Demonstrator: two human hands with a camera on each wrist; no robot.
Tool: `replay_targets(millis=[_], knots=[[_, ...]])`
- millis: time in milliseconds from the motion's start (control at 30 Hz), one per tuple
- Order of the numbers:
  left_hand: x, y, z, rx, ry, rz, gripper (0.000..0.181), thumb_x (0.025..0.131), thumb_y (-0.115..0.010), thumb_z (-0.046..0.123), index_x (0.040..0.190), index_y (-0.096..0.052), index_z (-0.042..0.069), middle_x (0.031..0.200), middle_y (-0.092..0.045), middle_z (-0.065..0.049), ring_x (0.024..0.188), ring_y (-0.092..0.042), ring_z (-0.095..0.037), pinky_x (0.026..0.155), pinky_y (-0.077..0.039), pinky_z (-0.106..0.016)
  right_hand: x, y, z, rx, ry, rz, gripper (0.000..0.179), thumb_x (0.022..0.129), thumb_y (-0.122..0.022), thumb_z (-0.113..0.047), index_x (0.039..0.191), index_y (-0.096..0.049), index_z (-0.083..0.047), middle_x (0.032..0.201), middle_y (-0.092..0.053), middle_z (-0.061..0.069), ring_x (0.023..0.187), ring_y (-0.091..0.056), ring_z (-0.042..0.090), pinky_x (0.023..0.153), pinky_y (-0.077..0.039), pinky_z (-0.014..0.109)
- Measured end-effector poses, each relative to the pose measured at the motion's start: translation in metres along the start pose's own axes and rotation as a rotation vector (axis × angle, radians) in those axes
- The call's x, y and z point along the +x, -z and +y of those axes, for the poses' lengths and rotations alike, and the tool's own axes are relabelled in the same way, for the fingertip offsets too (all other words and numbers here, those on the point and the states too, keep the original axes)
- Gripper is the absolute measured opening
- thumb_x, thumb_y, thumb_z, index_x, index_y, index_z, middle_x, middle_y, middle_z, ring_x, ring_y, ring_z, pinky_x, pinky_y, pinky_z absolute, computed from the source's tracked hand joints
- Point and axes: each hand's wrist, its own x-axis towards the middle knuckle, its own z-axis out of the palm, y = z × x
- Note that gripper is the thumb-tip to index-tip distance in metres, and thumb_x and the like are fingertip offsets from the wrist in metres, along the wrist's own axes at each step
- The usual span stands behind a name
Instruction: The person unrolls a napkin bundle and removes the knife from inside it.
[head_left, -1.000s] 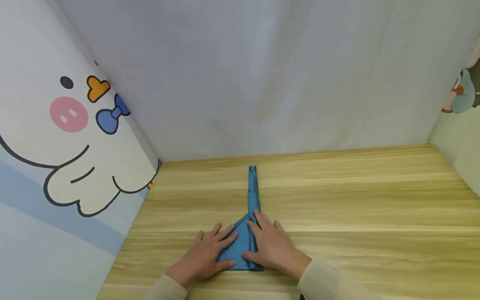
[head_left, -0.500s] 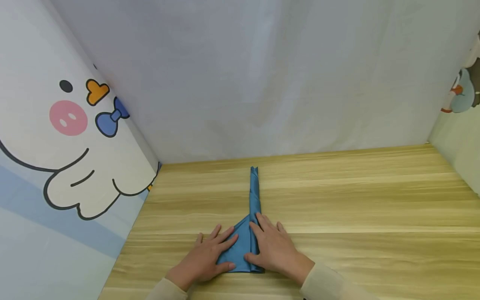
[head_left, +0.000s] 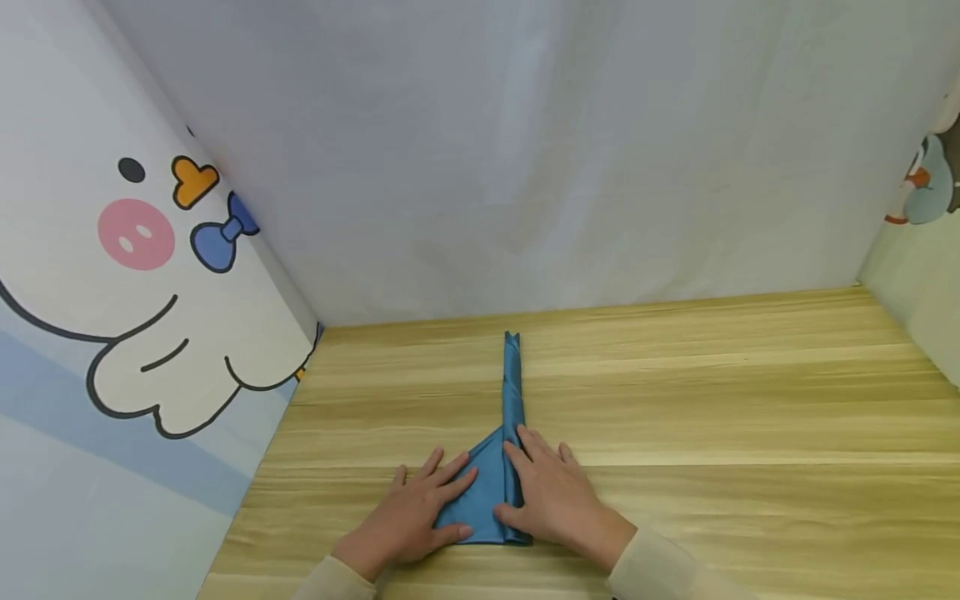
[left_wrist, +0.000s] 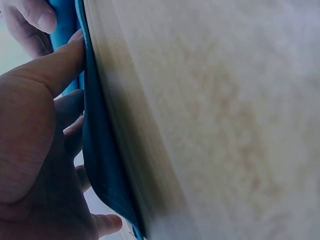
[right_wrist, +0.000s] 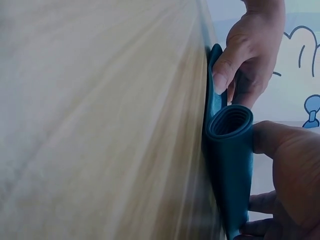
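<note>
A blue, slightly shiny cloth (head_left: 480,500) lies on the table, partly rolled. Its rolled part (head_left: 512,392) forms a narrow tube pointing away from me, and a flat flap spreads to the left. My left hand (head_left: 408,512) rests spread on that flap, thumb near the front edge. My right hand (head_left: 558,496) lays its fingers and thumb along the roll without wrapping round it. The right wrist view shows the roll's spiral end (right_wrist: 231,122) beside the right thumb. A stitched hem (left_wrist: 87,70) runs along the cloth's edge in the left wrist view.
The wood-grain table (head_left: 720,400) extends well to the right of the cloth. A pale backdrop (head_left: 585,167) closes off the rear. On the left stands a panel printed with a cartoon bird (head_left: 135,250); another printed panel (head_left: 926,250) stands on the right.
The roll and my right hand have shifted slightly to the right, and the flat flap shows a little wider. My left hand stays in place.
</note>
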Motion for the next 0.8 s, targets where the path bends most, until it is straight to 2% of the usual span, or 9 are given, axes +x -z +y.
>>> replay_targets(millis=[267,533,800], knots=[[0.001,-0.001,0.000,0.007,0.000,0.003,0.071,0.085,-0.041,0.064,0.146,-0.024,0.030,0.151,-0.012,0.007,0.136,-0.009,-0.032,0.090,-0.019,-0.071,-0.001,0.000,0.002,-0.007,-0.009,-0.002,0.081,0.077,-0.059,-0.060,0.140,-0.039,-0.013,0.147,-0.026,0.012,0.134,-0.022,0.027,0.099,-0.021,0.060],[0.001,-0.001,0.001,0.008,-0.011,0.021,0.071,0.085,-0.042,0.064,0.145,-0.025,0.029,0.151,-0.014,0.006,0.136,-0.011,-0.033,0.089,-0.020,-0.071,-0.007,0.004,0.006,0.012,-0.032,0.005,0.077,0.078,-0.059,-0.052,0.141,-0.038,-0.014,0.146,-0.028,0.012,0.133,-0.024,0.026,0.098,-0.021,0.061],[0.001,0.000,0.001,-0.007,-0.005,0.008,0.071,0.085,-0.042,0.064,0.145,-0.025,0.029,0.151,-0.013,0.007,0.136,-0.010,-0.033,0.089,-0.019,-0.072,-0.011,0.004,0.013,0.050,-0.069,0.019,0.080,0.076,-0.062,-0.045,0.141,-0.034,-0.007,0.145,-0.028,0.013,0.133,-0.023,0.027,0.098,-0.019,0.062]])
